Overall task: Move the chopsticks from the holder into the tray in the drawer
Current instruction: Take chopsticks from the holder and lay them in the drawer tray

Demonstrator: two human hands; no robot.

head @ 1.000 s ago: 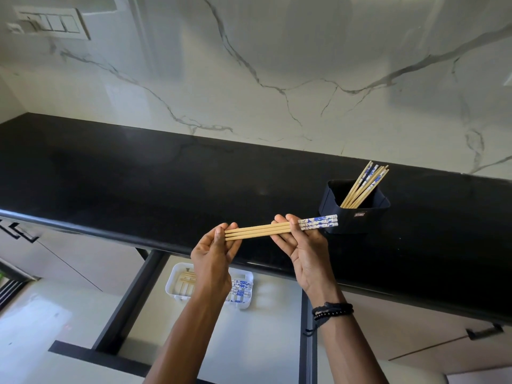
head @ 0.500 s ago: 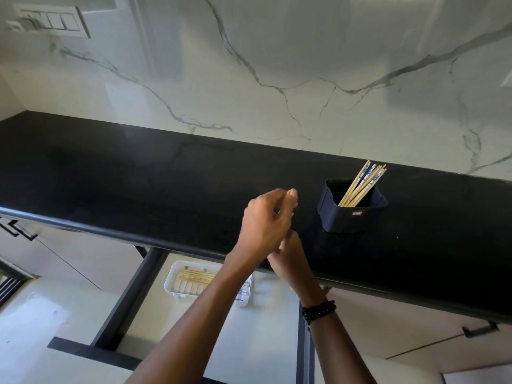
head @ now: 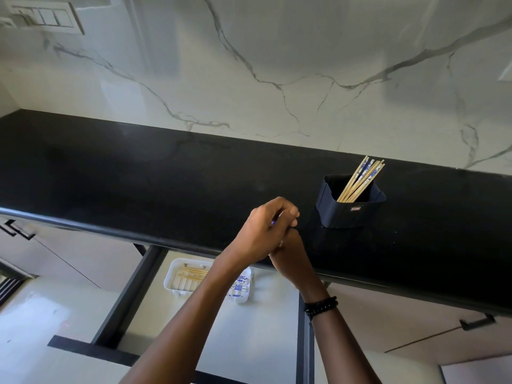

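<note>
My left hand [head: 266,228] curls closed over my right hand [head: 291,253]; any grip is hidden. The wooden blue-patterned chopsticks [head: 360,180] stand in the dark square holder [head: 349,212] just right.

The light is soft and rather dim, with a cool green-grey tone. The marble wall [head: 277,65] carries broad pale reflections and grey shadow patches — the black counter [head: 138,176] shines only faintly. Straight lines bend near the edges. The picture is sharp, only the hands slightly soft.
</note>
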